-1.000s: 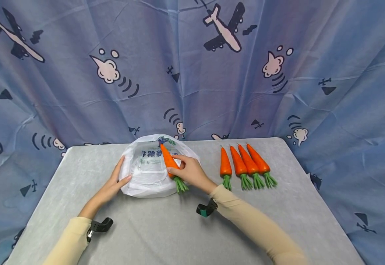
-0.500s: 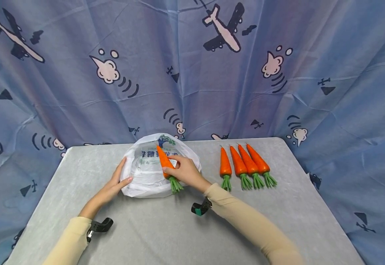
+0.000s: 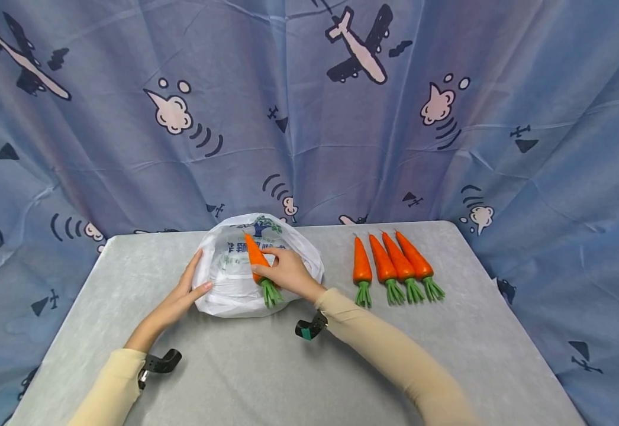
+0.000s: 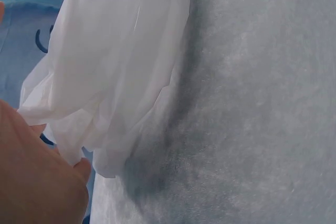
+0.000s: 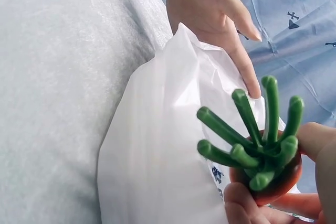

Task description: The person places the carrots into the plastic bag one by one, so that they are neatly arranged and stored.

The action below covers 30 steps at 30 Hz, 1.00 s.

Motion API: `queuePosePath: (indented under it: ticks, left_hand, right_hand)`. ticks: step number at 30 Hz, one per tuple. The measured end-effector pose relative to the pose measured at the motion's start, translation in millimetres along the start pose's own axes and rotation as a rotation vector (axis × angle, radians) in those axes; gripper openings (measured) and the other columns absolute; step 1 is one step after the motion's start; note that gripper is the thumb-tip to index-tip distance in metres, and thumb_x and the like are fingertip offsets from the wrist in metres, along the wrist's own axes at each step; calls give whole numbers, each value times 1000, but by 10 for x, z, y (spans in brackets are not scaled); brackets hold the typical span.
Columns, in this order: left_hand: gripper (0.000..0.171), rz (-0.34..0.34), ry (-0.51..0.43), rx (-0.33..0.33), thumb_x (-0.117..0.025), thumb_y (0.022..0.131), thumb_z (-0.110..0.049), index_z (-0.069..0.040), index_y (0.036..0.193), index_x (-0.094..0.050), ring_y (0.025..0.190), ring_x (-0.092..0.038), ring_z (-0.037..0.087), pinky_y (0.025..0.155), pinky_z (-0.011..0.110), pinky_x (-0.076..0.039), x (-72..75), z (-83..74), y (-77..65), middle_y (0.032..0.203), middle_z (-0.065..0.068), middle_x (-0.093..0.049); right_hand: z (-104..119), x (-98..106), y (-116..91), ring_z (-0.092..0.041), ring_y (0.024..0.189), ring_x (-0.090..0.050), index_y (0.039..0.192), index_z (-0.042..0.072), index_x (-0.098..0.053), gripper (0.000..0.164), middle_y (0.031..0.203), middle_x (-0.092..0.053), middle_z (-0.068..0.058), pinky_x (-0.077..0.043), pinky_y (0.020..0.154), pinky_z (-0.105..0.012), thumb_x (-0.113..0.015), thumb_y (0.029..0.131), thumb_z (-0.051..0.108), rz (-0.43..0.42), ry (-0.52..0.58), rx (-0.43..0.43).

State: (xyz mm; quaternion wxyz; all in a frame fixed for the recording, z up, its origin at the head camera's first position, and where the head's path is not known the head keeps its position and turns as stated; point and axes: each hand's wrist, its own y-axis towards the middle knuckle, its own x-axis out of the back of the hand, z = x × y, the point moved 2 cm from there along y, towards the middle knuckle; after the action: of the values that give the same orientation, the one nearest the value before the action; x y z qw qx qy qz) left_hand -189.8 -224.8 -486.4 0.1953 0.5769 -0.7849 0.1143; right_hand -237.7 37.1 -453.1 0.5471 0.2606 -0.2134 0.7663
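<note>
My right hand (image 3: pixel 285 271) holds an orange carrot (image 3: pixel 255 254) with green stems (image 5: pixel 257 150), its tip angled up and to the left. This carrot is over the wide mouth of a white plastic bag (image 3: pixel 237 307). Thumb and fingers are on opposite sides of the carrot near its stem end. My left hand (image 3: pixel 186 293) rests at the bag's left rim, its thumb and fingers straight and spread apart. In the left wrist view, part of that hand (image 4: pixel 39 174) touches the crumpled plastic, with most of its fingers hidden.
Several carrots (image 3: pixel 362 266) lie side by side on the grey-white table (image 3: pixel 267 373), right of the bag, stems toward the front. Behind the table's back edge hangs a blue curtain (image 3: pixel 245 118) with airplane prints. A black wrist device (image 3: pixel 163 362) sits on each forearm.
My right hand has carried the carrot leftward, farther over the bag's mouth. The left hand stays almost where it was on the rim, and the loose carrots have not moved.
</note>
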Motion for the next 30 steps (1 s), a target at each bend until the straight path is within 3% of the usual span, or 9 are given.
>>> queuePosePath:
  ticks: [7, 13, 17, 21, 24, 30]
  left_hand:
    - [86, 4, -24, 0, -54, 99, -19, -21, 160, 6, 152, 8, 49, 116, 73, 3, -2, -11, -1, 167, 19, 9]
    - [85, 12, -21, 4, -53, 99, -20, -21, 160, 6, 152, 9, 48, 116, 73, 3, 0, 2, 4, 167, 18, 10]
    - [85, 20, -20, 2, -53, 100, -21, -22, 160, 7, 152, 9, 46, 117, 72, 3, -1, 14, 10, 167, 16, 11]
    - [85, 23, -15, 10, -53, 100, -22, -24, 160, 7, 153, 9, 45, 117, 73, 2, -4, 14, 12, 168, 14, 11]
    - [85, 25, -11, 20, -52, 100, -23, -26, 160, 7, 153, 9, 45, 117, 73, 2, -6, 7, 12, 168, 14, 11]
    - [84, 28, -11, 21, -52, 101, -23, -26, 160, 8, 153, 8, 45, 116, 73, 1, -10, 18, 15, 168, 14, 12]
  right_hand:
    - [46, -71, 88, -8, 43, -46, 138, 15, -60, 58, 61, -55, 1, -40, 41, -20, -71, 88, 43, -1, 0, -3]
    - [94, -130, 161, -9, 46, -52, 139, 16, -58, 59, 74, -63, -3, -47, 44, -22, -70, 88, 45, 17, 37, -39]
    - [127, -179, 210, -11, 46, -56, 140, 17, -57, 60, 80, -66, -5, -57, 53, -34, -71, 88, 44, 36, 75, -74]
    - [174, -234, 245, -11, 45, -56, 139, 15, -57, 59, 87, -70, -8, -60, 60, -42, -71, 88, 42, 39, 105, -95]
    - [209, -275, 271, -11, 46, -56, 137, 13, -59, 57, 93, -72, -10, -61, 61, -41, -72, 88, 41, 33, 123, -107]
    - [259, -350, 311, -9, 48, -57, 131, 11, -64, 53, 105, -73, -13, -58, 55, -30, -72, 88, 40, 31, 146, -124]
